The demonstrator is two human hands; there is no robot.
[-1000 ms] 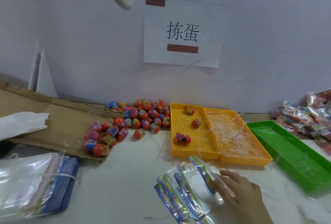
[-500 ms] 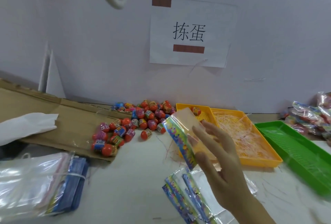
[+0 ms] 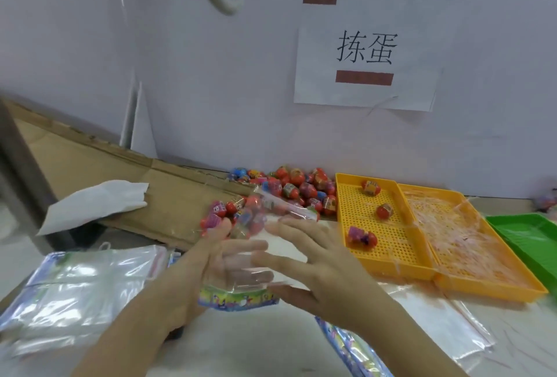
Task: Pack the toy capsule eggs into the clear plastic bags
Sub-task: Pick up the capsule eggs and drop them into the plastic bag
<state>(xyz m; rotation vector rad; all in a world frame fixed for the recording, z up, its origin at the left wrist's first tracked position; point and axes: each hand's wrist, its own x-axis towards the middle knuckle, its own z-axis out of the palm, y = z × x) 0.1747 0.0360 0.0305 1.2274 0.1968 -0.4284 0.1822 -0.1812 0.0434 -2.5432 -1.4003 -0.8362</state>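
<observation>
1. Both hands are up over the white surface (image 3: 247, 346) with one clear plastic bag with a colourful printed header strip (image 3: 238, 298) between them. My left hand (image 3: 193, 280) lies flat against the film with its fingers straight. My right hand (image 3: 325, 268) is spread wide on the other side. I see no firm pinch, so the slick film could slide out and drop.
2. The bag looks empty, and blur hides whether its mouth is open. If the layers cling, an egg will bounce off instead of going in.
3. The small red and multicoloured toy capsule eggs (image 3: 295, 189) sit in a loose pile by the wall, just beyond the bag, some on the flattened brown cardboard (image 3: 168, 204). They're round, so a hasty grab could send them rolling.
4. Three more eggs lie in the yellow perforated plastic tray (image 3: 339, 210) to the right. A wide swing of the right hand could clip its rim.
5. The loose stack of printed bags (image 3: 340, 343) beside my right forearm could get swept away.
</observation>
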